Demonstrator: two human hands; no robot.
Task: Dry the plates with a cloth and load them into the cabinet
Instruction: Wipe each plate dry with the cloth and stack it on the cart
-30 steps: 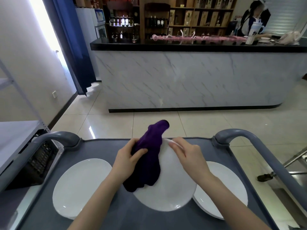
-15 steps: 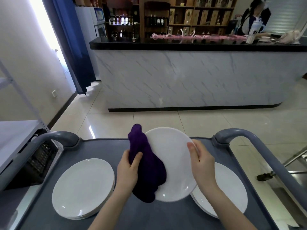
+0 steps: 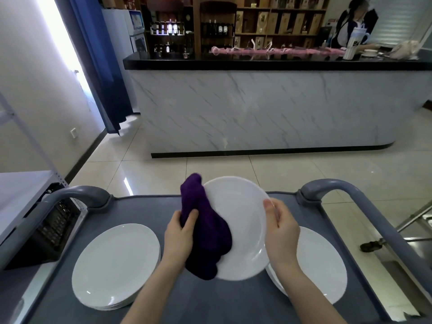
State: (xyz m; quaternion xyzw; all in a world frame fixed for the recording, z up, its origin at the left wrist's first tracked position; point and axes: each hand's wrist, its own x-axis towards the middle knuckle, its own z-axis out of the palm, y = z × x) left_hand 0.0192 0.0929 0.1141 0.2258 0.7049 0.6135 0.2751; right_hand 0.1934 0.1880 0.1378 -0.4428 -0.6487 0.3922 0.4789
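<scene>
One white plate (image 3: 240, 220) held tilted above the grey cart (image 3: 145, 206); gripped at its right rim by the right hand (image 3: 280, 232), thumb on the face; purple cloth (image 3: 205, 230) bunched in the left hand (image 3: 180, 232), pressed to the plate's left side; plate stack (image 3: 117, 265) at cart's left, perhaps two plates (image 3: 322, 265) at right, partly hidden.

Bright window (image 3: 58, 43) glare, wide-angle edge distortion

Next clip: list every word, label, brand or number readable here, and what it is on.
No text can be read in this frame.
Tumbler: dark logo, too blurred to read.
Bottles: labels too small to read.
Boxes: marks too blurred to read.
Plate and cloth: no print visible.
</scene>
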